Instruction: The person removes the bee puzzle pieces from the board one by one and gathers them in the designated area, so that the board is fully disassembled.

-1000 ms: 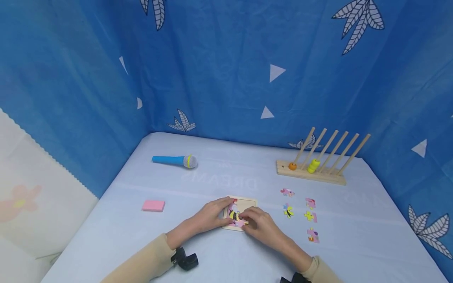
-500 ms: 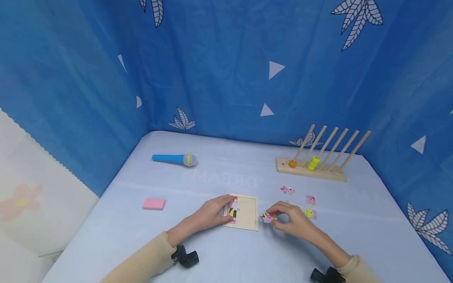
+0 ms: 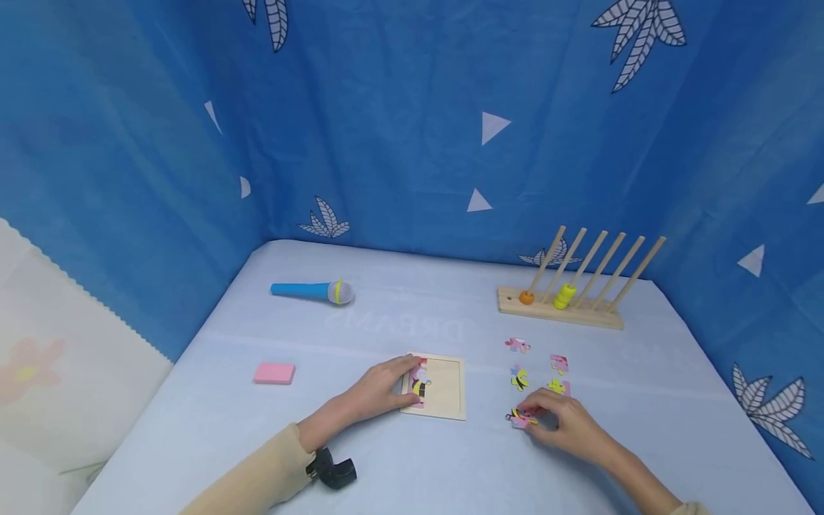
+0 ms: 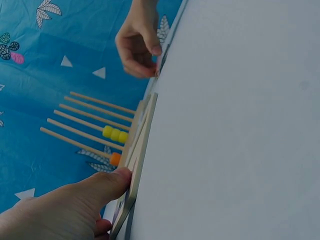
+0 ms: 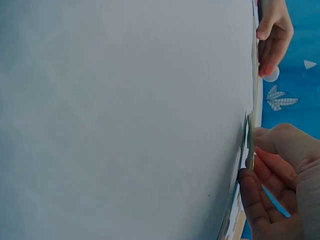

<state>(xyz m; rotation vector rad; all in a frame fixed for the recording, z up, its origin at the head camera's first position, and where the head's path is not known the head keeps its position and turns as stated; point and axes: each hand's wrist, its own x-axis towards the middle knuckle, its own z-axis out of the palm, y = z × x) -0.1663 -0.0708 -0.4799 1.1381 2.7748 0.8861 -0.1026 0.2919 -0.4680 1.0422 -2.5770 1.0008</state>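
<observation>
My left hand point(image 3: 376, 391) holds the left side of a square wooden puzzle tray point(image 3: 446, 384), thumb near the lower corner and fingers near the upper one. Pieces with a bee picture point(image 3: 418, 385) lie along the tray's left side, partly covered by that hand. The rest of the tray bottom is bare wood. To the right of the tray, my right hand point(image 3: 569, 423) pinches a pink, yellow and black puzzle piece point(image 3: 518, 418) between thumb and fingers. In the right wrist view this puzzle piece point(image 5: 251, 142) appears edge-on, close to the table.
Loose puzzle pieces lie around the right hand: a pink one point(image 3: 518, 345), a yellow-and-black one point(image 3: 518, 378), a pink-red one point(image 3: 559, 363) and a yellow-pink one point(image 3: 558, 387). Behind stands a wooden peg rack point(image 3: 560, 311) with beads. A toy microphone point(image 3: 312, 291) and pink block point(image 3: 274, 373) lie left.
My right hand has lifted a joined bee piece out of the tray and carried it right, down beside the loose pieces. My left hand stays on the tray.
</observation>
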